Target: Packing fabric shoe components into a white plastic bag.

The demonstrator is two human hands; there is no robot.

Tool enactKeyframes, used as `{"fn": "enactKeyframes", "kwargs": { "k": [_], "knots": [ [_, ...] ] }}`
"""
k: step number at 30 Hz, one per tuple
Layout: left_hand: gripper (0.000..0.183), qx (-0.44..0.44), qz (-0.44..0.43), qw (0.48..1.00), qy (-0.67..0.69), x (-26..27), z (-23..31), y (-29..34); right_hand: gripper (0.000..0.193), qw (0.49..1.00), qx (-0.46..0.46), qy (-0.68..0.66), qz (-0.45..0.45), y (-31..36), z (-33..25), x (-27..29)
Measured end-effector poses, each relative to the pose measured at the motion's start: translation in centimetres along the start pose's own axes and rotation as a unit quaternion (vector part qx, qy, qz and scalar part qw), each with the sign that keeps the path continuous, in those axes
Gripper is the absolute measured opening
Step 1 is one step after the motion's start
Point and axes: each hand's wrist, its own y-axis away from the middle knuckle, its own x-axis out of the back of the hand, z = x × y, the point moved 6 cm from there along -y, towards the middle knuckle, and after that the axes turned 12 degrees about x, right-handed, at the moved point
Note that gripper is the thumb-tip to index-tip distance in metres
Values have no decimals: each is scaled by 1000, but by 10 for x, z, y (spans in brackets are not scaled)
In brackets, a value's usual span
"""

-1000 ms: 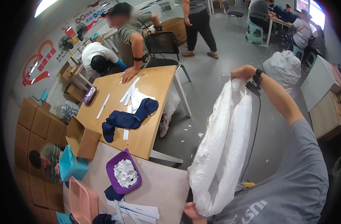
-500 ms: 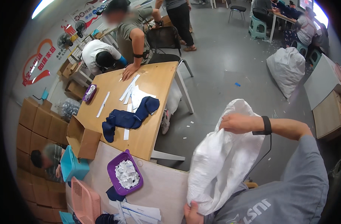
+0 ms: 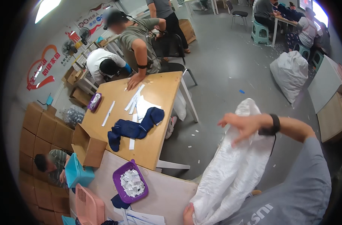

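A white woven sack hangs in front of me, its length running from the near table's edge toward the upper right. My left hand grips its lower left edge at the bottom of the view; most of those fingers are hidden by the fabric. Over the sack's upper end is my right hand, open with fingers spread and a black band at the wrist. Beside the sack, on the pale near table, a purple basket holds white paper scraps.
Dark blue fabric pieces and paper strips lie on the wooden table. A pink basket, teal bin and cardboard box stand left. A co-worker leans on that table. Another full white sack stands on the floor.
My right hand has let go of the sack's upper rim and spread its fingers. The sack has drooped flatter at that end. My left hand keeps its hold.
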Motion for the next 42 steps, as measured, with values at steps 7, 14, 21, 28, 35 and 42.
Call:
{"fn": "enactKeyframes", "kwargs": {
  "k": [7, 14, 21, 28, 35, 42],
  "knots": [
    [48, -59, -59, 994, 75, -19, 13, 0, 46, 953, 234, 176, -73, -27, -67, -98],
    [40, -142, -138, 950, -242, -14, 35, 36, 17, 932, -101, -273, -217, -39, -5, -72],
    [27, -368, 166, 869, -286, -10, 72, 41, 20, 819, -188, -470, -271, -42, -14, -90],
    [51, -317, 322, 719, -528, -59, 53, 87, 41, 935, -133, -272, -185, -55, -25, -59],
    [36, -235, 112, 943, -210, -13, 16, -1, 41, 995, -29, 67, -70, -51, -54, -53],
    [40, -89, -181, 946, 255, -1, -11, -19, 32, 885, -83, -403, -216, -45, 10, -74]
  ]
}}
